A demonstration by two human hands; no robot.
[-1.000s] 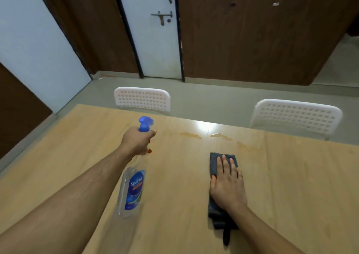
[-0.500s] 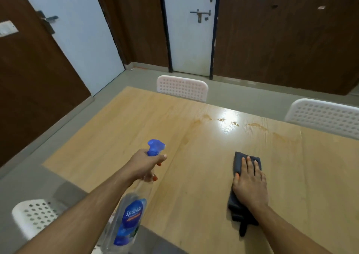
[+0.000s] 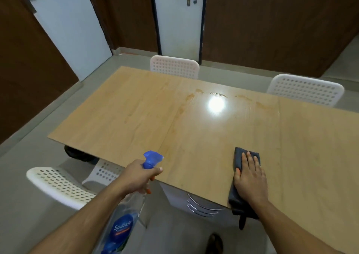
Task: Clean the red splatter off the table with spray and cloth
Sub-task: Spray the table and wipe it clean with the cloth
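My left hand (image 3: 138, 176) grips the neck of a clear spray bottle (image 3: 121, 226) with a blue nozzle (image 3: 152, 157) and a blue label, held off the table's near edge with the nozzle pointing over the tabletop. My right hand (image 3: 249, 178) lies flat, fingers straight, on a dark grey cloth (image 3: 238, 158) at the near edge of the light wooden table (image 3: 136, 118); part of the cloth hangs over the edge. A faint orange-red splatter (image 3: 242, 98) streaks the far side of the table, beside a bright glare spot.
Two white perforated chairs (image 3: 174, 66) (image 3: 305, 89) stand at the table's far side and another chair (image 3: 58, 184) at its near left corner. A white drawer unit (image 3: 194, 203) sits under the table. Doors and brown panelled walls lie beyond.
The view has pulled back from the table. My left hand with the bottle has drawn back past the near edge. My right hand has slid the cloth back to the near edge.
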